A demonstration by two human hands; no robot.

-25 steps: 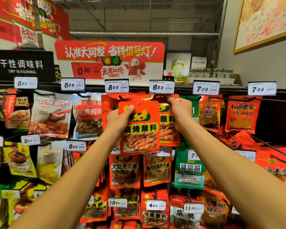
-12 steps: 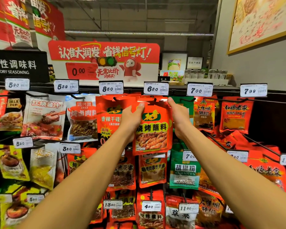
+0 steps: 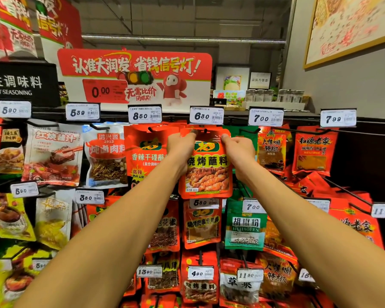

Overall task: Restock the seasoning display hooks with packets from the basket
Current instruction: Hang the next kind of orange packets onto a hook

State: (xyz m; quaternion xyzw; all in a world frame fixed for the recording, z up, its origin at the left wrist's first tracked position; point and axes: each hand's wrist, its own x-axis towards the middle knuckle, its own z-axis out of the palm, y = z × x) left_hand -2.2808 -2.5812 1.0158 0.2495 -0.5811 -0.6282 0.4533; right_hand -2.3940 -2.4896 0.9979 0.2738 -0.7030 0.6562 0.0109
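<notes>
A: Where do we locate the packet?

B: The red barbecue seasoning packet point(image 3: 206, 165) hangs upright at the top row of the display, directly under the 6.30 price tag point(image 3: 206, 115). Its top edge meets the black hook point(image 3: 205, 130); the hook tip shows at the hang hole, though blur prevents us from confirming that the hole is fully threaded.

A: How do we read the hands?

B: The left hand point(image 3: 180, 147) pinches the packet's upper left corner, thumb on the front face, fingers curled behind. The right hand point(image 3: 239, 150) pinches the upper right corner in the same manner. Both forearms reach up from the bottom of the view.

A: What do we note beside it?

B: Just to the left hangs a red spicy dip packet point(image 3: 146, 154) under the 8.50 price tag point(image 3: 145, 115), partly covered by the left hand. To the right hangs a chili packet point(image 3: 272, 150) under the 7.00 price tag point(image 3: 266, 117). Below our packet sits a green pepper powder packet point(image 3: 245, 227). A red promotional sign point(image 3: 135, 76) stands above the row.
</notes>
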